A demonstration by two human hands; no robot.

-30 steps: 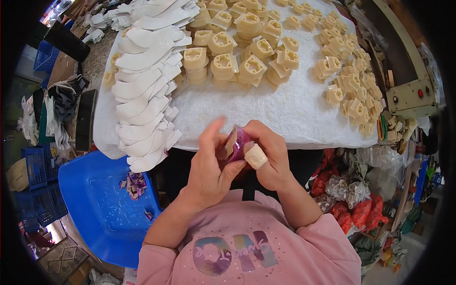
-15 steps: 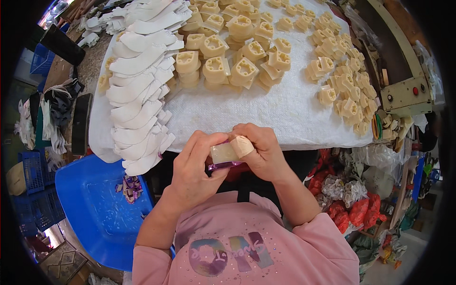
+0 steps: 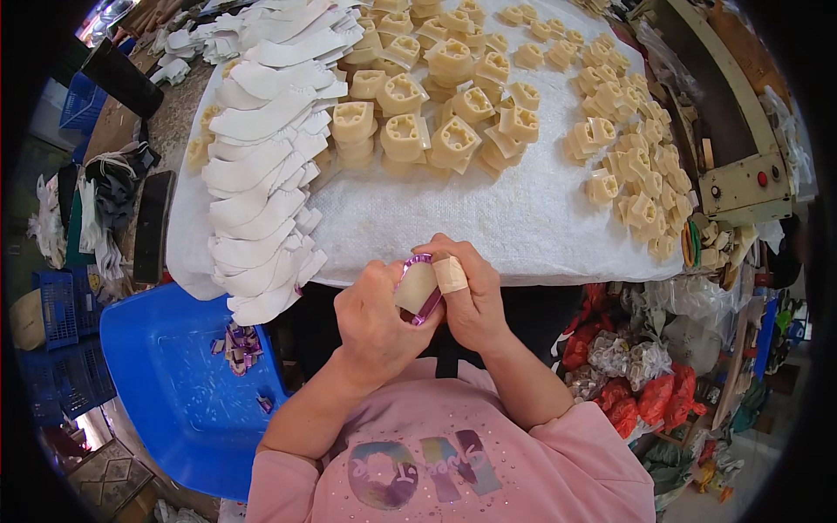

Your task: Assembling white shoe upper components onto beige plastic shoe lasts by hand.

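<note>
In front of my chest, at the near edge of the table, both hands are closed round what looks like a shoe heel (image 3: 416, 289) with a pale flat face and a shiny purple covering showing along its rim. My left hand (image 3: 370, 321) grips it from the left, fingers curled. On the other side my right hand (image 3: 475, 305) pinches it, with beige tape wrapped round one digit. Beyond them, stacks of cream moulded heels (image 3: 403, 135) stand on the white cloth (image 3: 349, 235). To their left lies a long overlapping row of white curved pieces (image 3: 253, 213).
At lower left sits a blue tub (image 3: 187, 405) with shiny purple scraps (image 3: 240, 344) in it. More cream heels (image 3: 645, 187) are scattered on the table's right side. A dark phone-like slab (image 3: 153, 227) lies at left. Red plastic bags (image 3: 654, 397) are heaped at lower right.
The heel has been turned in my hands, so its pale face now tilts and more of the purple rim shows. Both hands have shifted slightly, and the view has moved a little.
</note>
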